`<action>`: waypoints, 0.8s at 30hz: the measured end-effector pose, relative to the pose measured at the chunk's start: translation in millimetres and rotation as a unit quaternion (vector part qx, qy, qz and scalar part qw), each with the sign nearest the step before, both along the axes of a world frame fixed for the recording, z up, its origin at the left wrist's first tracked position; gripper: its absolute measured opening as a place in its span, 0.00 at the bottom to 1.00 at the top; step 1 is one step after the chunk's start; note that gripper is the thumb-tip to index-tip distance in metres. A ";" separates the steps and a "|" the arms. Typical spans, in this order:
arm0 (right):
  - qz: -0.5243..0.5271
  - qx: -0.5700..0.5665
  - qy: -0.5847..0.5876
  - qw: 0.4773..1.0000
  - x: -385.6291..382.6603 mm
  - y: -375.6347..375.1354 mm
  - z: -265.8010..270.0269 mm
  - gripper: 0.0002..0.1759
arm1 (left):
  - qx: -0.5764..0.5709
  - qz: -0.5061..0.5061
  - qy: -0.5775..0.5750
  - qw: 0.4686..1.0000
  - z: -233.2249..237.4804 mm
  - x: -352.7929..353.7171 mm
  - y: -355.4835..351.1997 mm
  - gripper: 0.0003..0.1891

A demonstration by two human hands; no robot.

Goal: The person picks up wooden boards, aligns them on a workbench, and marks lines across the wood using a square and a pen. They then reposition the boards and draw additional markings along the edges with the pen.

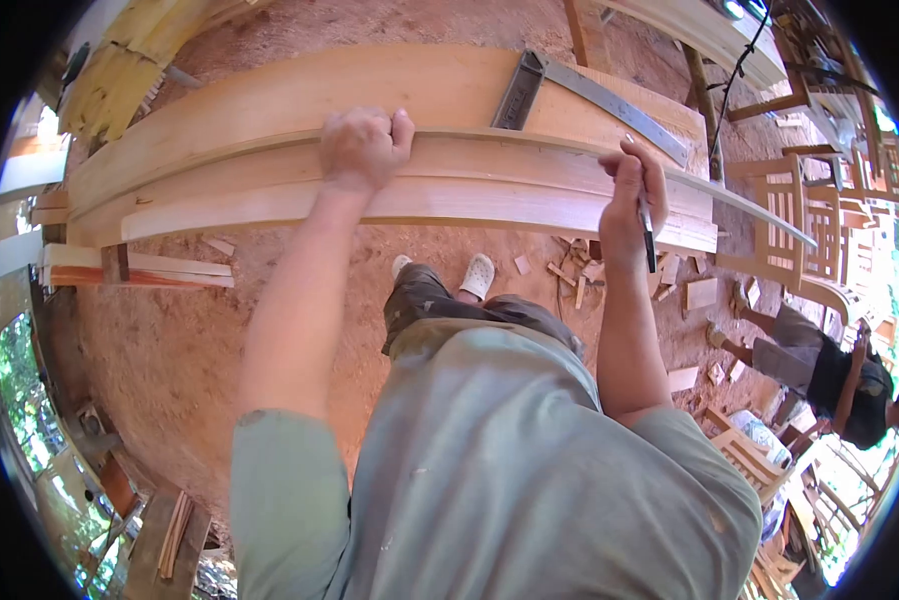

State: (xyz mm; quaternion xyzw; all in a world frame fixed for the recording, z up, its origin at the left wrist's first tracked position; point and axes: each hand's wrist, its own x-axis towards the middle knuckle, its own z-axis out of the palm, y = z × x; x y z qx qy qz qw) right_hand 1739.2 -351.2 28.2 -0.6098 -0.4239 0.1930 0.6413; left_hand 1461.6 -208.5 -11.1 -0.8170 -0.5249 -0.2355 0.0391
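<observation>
Several long pale boards (299, 205) lie side by side in front of me. A long thin strip (739, 205) runs along them, its right end sticking out past the boards. My left hand (361, 148) is closed over the strip left of the middle, thumb raised. My right hand (631, 200) is curled round a black pen (647, 235), which points down toward me, and its fingers are at the strip. Beyond the strip, a try square with a dark stock (519, 92) and a grey metal blade (619, 112) rests on the wide far board (389, 85).
Wood offcuts (579, 270) litter the reddish dirt floor below the boards' right end. Wooden chairs (779, 215) stand at the right, and another person (819, 365) is near them. Timber ends (139, 268) jut out at the left.
</observation>
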 end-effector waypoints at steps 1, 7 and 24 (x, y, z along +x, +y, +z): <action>0.021 -0.029 -0.015 0.999 11.0 -2.4 -4.5 0.10 | -0.019 0.003 -0.004 1.000 1.2 0.1 -0.8 0.22; 0.100 -0.009 -0.211 0.972 -37.3 40.0 2.8 0.11 | -0.005 -0.011 -0.018 1.000 3.4 1.9 -2.7 0.22; 0.080 -0.039 -0.370 0.925 -146.4 86.7 2.4 0.13 | -0.067 -0.031 -0.077 0.994 -10.0 15.0 -1.5 0.20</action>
